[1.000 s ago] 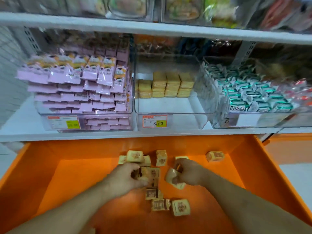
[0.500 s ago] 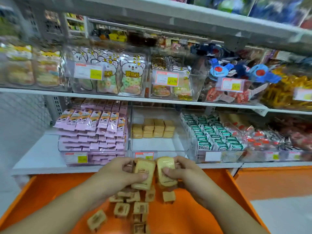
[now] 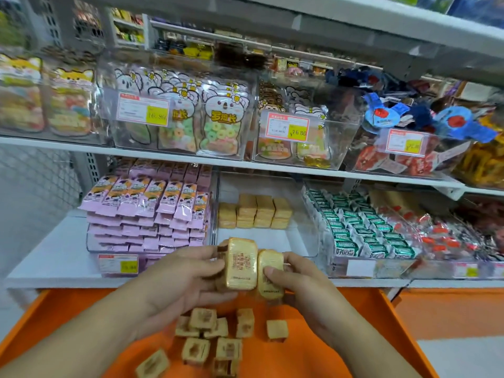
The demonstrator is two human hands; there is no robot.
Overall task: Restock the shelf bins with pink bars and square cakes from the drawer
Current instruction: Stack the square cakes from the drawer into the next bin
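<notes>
On the lower shelf (image 3: 41,257), furthest left, a clear bin (image 3: 152,242) is stacked high with pink bars (image 3: 147,203), a price tag (image 3: 118,264) on its front. Below it the orange drawer (image 3: 68,320) stands open, and loose square cakes (image 3: 215,342) lie scattered on its floor (some flat, some tipped on edge).

The left hand (image 3: 180,279) is raised above the drawer, thumb and fingers curled round a wrapped square cake (image 3: 240,264) held upright with its printed face toward the camera. Touching that cake on its right side is a second wrapped cake (image 3: 270,279), pinched by the right hand (image 3: 300,285), whose thumb lies across its face.

Just behind both hands sits the middle bin (image 3: 294,241), clear-walled, with a short row of stacked square cakes (image 3: 255,212) at its back and bare floor in front of them. To the right, the next bin holds green-and-white packets (image 3: 360,230), then red-wrapped sweets (image 3: 441,236). The shelf above carries bins of bear-shaped candy bags (image 3: 191,115) with yellow price labels.
</notes>
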